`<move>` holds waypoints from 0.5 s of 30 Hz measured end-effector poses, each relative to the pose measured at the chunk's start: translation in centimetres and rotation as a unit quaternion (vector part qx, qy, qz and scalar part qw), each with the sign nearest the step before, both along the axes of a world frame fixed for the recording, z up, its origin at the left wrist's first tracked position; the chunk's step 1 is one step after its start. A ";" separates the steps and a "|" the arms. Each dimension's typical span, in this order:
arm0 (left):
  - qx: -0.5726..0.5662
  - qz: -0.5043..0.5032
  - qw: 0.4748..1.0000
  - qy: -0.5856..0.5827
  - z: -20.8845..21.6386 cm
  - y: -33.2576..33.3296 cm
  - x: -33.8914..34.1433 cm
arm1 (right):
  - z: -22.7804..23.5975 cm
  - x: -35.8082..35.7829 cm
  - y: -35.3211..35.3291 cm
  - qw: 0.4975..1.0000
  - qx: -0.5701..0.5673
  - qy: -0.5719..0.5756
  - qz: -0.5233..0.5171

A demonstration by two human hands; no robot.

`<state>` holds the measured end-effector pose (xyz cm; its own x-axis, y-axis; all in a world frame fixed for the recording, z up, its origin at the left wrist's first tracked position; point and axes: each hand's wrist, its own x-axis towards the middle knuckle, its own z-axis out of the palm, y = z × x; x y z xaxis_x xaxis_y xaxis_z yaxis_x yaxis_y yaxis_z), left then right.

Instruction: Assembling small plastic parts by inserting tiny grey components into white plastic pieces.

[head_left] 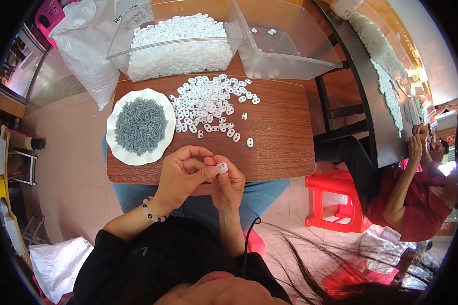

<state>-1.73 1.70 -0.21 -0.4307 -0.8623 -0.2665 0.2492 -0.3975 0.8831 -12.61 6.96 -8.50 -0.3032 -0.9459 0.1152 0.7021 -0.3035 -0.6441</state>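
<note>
Just past the near edge of the brown table, my right hand [230,184] pinches a small white two-holed plastic piece [222,168] between thumb and fingers. My left hand [184,172] is closed beside it, its thumb tip up against the piece; whether it also grips something tiny is hidden. Beyond my hands lies a loose pile of matching white two-holed pieces [206,99], with a few strays at its right. To the left, a white scalloped plate [115,152] holds a heap of small grey rod-like pieces [140,126].
At the table's far side stand a clear bin [118,53] full of white pieces and another clear bin [290,68] holding only a few. A white sack [81,56] leans at far left. On the right are a red stool [336,203], a dark table [364,86] and a seated co-worker [409,201].
</note>
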 end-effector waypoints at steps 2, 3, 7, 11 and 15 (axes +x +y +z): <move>0.002 -0.002 1.000 0.004 -0.2 -0.1 0.1 | 0.2 0.0 0.0 1.000 0.008 0.005 -0.003; 0.004 -0.005 1.000 0.007 -0.3 -0.1 0.2 | 0.3 0.0 0.0 1.000 0.007 0.008 0.002; 0.006 -0.005 1.000 0.020 -0.3 -0.1 0.2 | 0.5 -0.3 0.0 0.999 -0.017 -0.006 0.029; -0.001 -0.008 1.000 0.019 -0.1 -0.1 0.1 | 0.3 -0.6 0.0 0.999 -0.028 0.003 0.037; -0.003 -0.025 0.999 0.029 -0.3 -0.3 0.3 | 0.4 -0.8 0.0 0.999 -0.019 -0.004 0.040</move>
<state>-1.41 1.43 -0.50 -0.4885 -0.8403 -0.2350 0.2791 -0.4056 0.8704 -13.42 6.92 -8.11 -0.2278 -0.9621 0.1498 0.7306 -0.2706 -0.6269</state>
